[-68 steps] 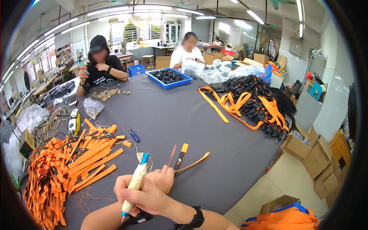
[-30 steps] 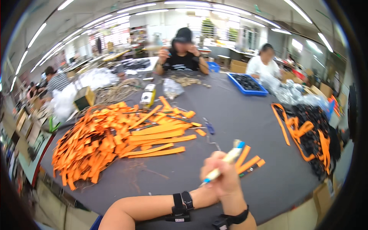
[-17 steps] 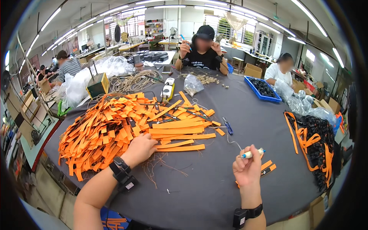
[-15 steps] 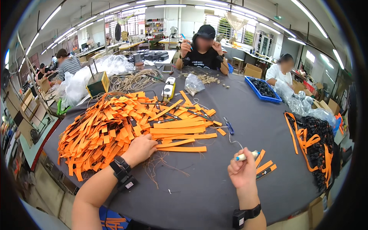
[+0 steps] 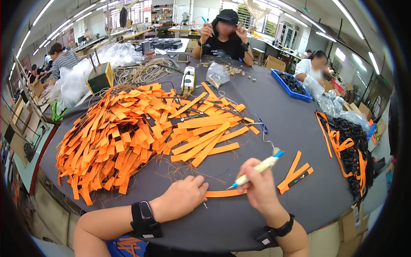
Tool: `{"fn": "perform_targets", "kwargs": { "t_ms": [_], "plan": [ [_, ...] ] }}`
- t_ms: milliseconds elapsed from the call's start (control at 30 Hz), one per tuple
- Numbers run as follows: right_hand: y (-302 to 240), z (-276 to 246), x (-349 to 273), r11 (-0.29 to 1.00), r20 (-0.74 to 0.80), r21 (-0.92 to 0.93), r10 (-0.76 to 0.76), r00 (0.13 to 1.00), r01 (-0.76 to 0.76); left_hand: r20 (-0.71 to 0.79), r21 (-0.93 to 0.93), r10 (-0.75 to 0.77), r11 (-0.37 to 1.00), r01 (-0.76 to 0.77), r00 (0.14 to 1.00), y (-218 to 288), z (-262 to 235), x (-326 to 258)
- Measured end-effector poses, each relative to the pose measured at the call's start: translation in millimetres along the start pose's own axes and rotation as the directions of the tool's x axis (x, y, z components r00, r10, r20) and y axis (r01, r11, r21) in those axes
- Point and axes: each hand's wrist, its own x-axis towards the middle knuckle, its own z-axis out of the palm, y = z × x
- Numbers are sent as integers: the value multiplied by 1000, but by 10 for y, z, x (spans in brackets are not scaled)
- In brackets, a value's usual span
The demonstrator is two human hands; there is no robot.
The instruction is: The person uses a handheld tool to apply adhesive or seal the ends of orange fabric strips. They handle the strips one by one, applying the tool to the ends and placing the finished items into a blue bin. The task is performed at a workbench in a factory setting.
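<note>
An orange webbing strip (image 5: 222, 194) lies crosswise on the dark table in front of me. My left hand (image 5: 182, 197) has its fingers closed on the strip's left end, pressing it to the table. My right hand (image 5: 259, 184) grips a corded pen-shaped tool (image 5: 267, 165) with a cream barrel and blue ends. The tool's thin metal tip slants down to the left, just over the strip; whether it touches cannot be made out. Right of this hand lie a few orange strips with a black label (image 5: 295, 173). More loose orange strips (image 5: 205, 143) lie beyond my hands.
A big heap of orange strips (image 5: 107, 145) covers the left of the table. Blue-handled snips (image 5: 262, 126), a white-yellow device (image 5: 188, 80) and a green box (image 5: 100, 78) stand or lie beyond. At right are a blue tray (image 5: 295, 95) and black strapping (image 5: 346, 145). Co-workers sit opposite.
My left hand has come from the heap toward me, with an orange strip now at its fingers. The right hand has swung left and turned the pen-shaped tool's tip down over it.
</note>
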Motion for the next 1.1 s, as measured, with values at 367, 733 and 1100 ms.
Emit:
{"fn": "perform_targets", "kwargs": {
  "t_ms": [367, 733, 1100],
  "plan": [
    [421, 124, 162, 974, 5, -4, 227, 974, -227, 59, -426, -106, 896, 121, 993, -276, -251, -303],
    [578, 19, 123, 971, 93, -129, 213, 973, -200, 51, -357, 42, 934, -22, 998, -325, -60, -66],
    [499, 70, 69, 944, 160, -247, 261, 952, -217, -22, -447, -51, 894, 36, 998, -308, 14, -152]
  ]
}}
